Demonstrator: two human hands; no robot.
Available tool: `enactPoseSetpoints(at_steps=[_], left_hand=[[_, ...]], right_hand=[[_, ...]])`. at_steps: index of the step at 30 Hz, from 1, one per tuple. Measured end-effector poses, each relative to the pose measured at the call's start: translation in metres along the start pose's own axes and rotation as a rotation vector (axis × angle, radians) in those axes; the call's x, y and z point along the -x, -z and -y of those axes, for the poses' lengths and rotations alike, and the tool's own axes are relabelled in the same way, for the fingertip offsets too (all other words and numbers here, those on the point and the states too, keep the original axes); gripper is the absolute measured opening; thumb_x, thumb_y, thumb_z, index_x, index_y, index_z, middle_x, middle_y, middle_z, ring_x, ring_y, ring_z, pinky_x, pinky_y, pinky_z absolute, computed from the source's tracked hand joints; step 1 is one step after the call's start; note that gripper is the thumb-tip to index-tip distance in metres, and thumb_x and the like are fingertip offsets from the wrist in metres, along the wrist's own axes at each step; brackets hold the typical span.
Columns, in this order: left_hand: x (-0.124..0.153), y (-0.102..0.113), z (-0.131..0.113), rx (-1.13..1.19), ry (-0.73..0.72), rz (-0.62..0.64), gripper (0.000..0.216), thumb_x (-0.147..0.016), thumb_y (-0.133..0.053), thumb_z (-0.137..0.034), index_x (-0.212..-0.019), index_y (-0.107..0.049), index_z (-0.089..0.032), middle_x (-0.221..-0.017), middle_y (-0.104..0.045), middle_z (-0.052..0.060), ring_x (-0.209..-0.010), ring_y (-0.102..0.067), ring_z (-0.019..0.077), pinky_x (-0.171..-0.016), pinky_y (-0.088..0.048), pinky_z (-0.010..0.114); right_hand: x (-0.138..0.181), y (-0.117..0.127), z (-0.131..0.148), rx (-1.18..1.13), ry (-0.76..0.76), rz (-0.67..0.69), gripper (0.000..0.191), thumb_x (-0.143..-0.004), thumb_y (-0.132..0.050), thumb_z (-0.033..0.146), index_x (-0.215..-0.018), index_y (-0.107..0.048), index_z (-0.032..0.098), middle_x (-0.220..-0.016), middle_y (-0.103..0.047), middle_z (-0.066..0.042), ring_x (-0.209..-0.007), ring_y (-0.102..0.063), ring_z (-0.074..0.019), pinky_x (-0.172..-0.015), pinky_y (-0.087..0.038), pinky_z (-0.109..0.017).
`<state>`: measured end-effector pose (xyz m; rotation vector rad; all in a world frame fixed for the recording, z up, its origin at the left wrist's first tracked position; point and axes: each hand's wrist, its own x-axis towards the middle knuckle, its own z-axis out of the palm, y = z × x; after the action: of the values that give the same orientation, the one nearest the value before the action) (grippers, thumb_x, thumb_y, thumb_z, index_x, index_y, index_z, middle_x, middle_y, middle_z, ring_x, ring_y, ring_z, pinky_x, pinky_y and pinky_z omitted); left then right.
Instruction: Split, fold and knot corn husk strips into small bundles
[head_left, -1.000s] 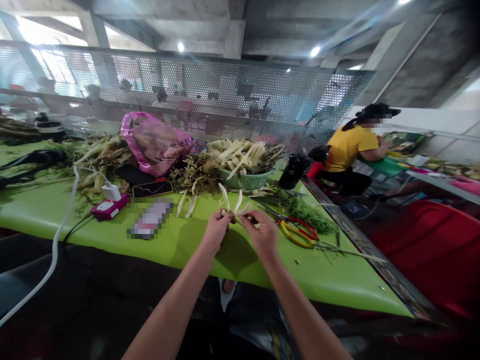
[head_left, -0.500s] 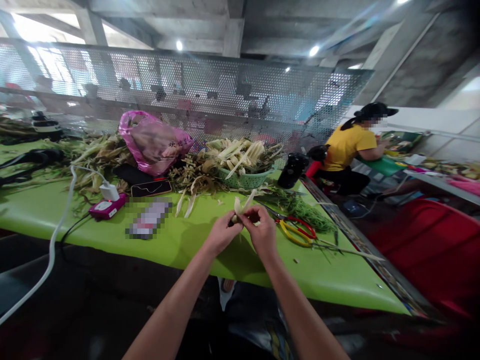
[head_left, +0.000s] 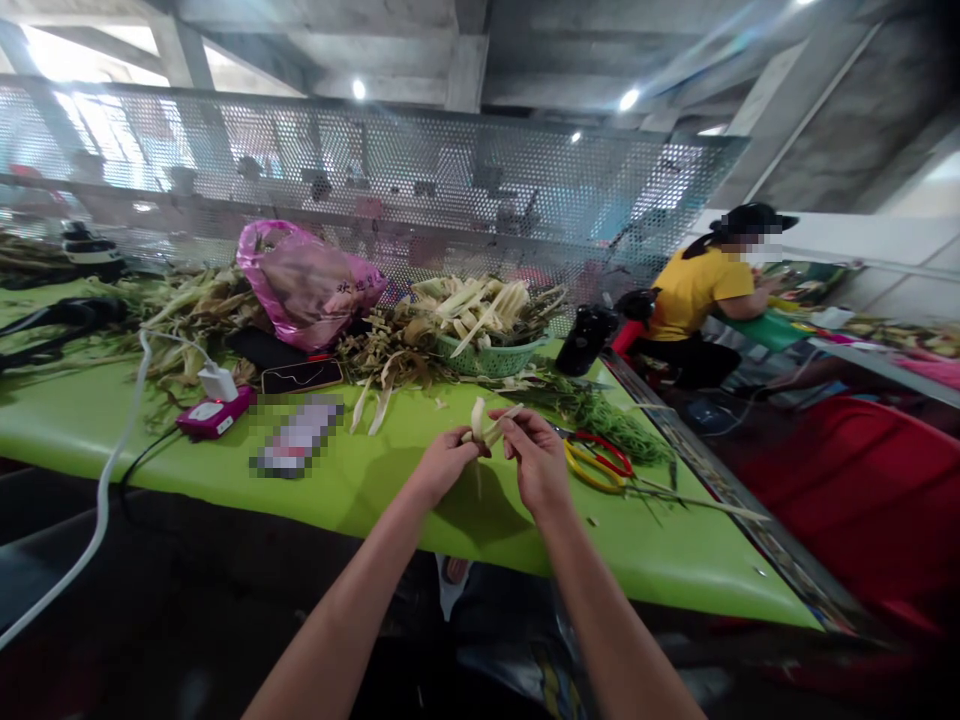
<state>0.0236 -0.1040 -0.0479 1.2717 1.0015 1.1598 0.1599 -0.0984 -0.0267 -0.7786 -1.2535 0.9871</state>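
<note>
green table [head_left: 675,560] is strewn with husks [head_left: 202,300]; pale strips [head_left: 478,415] are gripped by the left hand [head_left: 448,466] and pinched by the right hand [head_left: 540,465], near scissors [head_left: 609,490].

Light is mod.; ceiling lamps [head_left: 628,100] shine, w/ glare streaks upper R. Openings [head_left: 60,52] upper L are overexposed. Soft shadow lies on table [head_left: 675,565] below left hand [head_left: 444,465] & right hand [head_left: 538,465]. R edge: dark, stretched, blurry.
</note>
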Motion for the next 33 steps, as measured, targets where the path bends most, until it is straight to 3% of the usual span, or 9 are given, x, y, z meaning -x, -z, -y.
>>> enactPoseSetpoints(at_steps=[4, 8, 13, 33], left_hand=[[0.001, -0.001, -0.004, 0.114, 0.058, -0.035, 0.019, -0.068, -0.06, -0.028, -0.079, -0.067, -0.014, -0.066, -0.057, -0.001, -0.059, -0.045, 0.0095, -0.059, -0.034, 0.022], [0.001, -0.001, -0.003, 0.112, 0.021, -0.047, 0.018, -0.067, -0.061, -0.028, -0.077, -0.065, -0.013, -0.065, -0.055, -0.001, -0.06, -0.045, 0.0098, -0.059, -0.033, 0.021], [-0.003, 0.002, 0.005, -0.081, -0.073, -0.085, 0.014, -0.071, -0.058, -0.028, -0.074, -0.059, -0.014, -0.062, -0.049, -0.003, -0.059, -0.042, 0.0093, -0.055, -0.03, 0.021], [-0.003, 0.007, 0.006, -0.507, -0.154, -0.143, 0.007, -0.073, -0.052, -0.024, -0.072, -0.055, -0.018, -0.065, -0.054, -0.003, -0.063, -0.051, 0.0121, -0.058, -0.034, 0.022]], right_hand=[[0.001, 0.001, 0.003, -0.076, -0.007, 0.051, 0.013, -0.078, -0.069, 0.028, -0.09, -0.068, 0.023, -0.079, -0.066, -0.001, -0.051, -0.044, -0.0086, -0.048, -0.036, -0.024], [0.002, 0.002, 0.003, 0.119, 0.039, 0.114, 0.009, -0.078, -0.069, 0.03, -0.083, -0.069, 0.023, -0.068, -0.061, 0.001, -0.057, -0.049, -0.012, -0.053, -0.04, -0.025], [0.002, 0.003, 0.004, 0.45, 0.174, 0.199, 0.011, -0.08, -0.066, 0.03, -0.085, -0.069, 0.021, -0.077, -0.063, -0.002, -0.069, -0.054, -0.0158, -0.064, -0.043, -0.028], [0.002, 0.005, 0.007, 0.812, 0.387, 0.279, 0.007, -0.085, -0.059, 0.024, -0.082, -0.065, 0.02, -0.079, -0.06, -0.004, -0.072, -0.057, -0.018, -0.065, -0.045, -0.029]])
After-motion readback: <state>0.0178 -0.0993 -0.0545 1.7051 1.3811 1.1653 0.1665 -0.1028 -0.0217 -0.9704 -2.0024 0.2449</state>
